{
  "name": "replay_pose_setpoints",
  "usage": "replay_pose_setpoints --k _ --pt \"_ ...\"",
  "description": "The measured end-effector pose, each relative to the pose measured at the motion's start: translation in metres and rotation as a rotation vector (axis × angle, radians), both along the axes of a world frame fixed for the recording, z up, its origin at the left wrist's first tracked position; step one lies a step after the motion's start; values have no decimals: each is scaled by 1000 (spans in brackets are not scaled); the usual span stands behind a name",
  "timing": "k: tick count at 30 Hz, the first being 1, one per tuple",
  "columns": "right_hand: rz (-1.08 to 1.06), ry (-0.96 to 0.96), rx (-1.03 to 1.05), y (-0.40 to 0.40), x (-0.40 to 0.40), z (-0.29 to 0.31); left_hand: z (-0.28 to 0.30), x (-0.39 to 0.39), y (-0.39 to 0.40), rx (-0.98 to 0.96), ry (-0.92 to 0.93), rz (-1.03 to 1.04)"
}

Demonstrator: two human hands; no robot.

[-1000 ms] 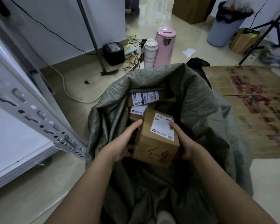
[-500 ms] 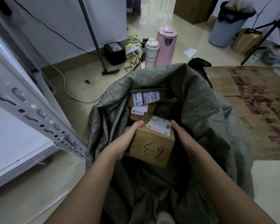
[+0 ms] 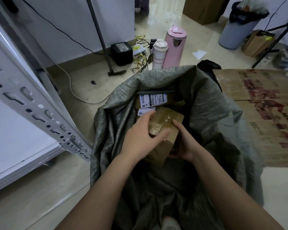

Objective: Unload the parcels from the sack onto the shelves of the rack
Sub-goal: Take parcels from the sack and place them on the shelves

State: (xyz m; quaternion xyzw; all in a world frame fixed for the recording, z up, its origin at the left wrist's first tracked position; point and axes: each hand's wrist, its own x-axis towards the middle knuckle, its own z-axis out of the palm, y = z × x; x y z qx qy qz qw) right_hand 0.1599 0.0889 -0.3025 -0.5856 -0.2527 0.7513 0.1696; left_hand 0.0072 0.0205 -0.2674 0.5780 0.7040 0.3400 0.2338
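Floor clutter: pink kettle (image 3: 174,47) touching white flask (image 3: 159,53); black box (image 3: 121,53) beside tangled yellow wires (image 3: 140,55). Grey bin (image 3: 236,33) far right, tripod (image 3: 276,40) near it, flattened cardboard (image 3: 263,113) right, paper scrap (image 3: 199,54).

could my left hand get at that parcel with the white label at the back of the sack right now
Probably not straight away: the left hand grips the taped box with the right hand, and that box sits in front of the labelled parcel.
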Motion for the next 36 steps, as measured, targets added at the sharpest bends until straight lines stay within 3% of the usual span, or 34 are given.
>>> replay_pose_setpoints --k 3,6,9,12,16,21,30,36 --pt "-130 169 -130 -5 7 -6 -14 -9 12 -40 -564 262" --pt "-223 318 -188 -8 12 -9 -22 -19 13 -392 -1019 457" --pt "-218 409 -169 -10 14 -18 -22 -22 2 -757 -1301 345" --pt "-235 396 -154 -10 11 -29 -20 -15 -1 -834 -1517 264" --pt "-206 154 -89 -6 3 -24 -19 -12 1 -805 -1522 362" --pt "-151 -125 -35 -12 2 17 39 -5 -7 -808 -1426 618" --pt "-21 -74 -276 -68 -17 261 232 -4 -54 -938 -1363 740" --pt "-1 -63 -319 -119 -27 392 364 -9 -103 -883 -1389 782"
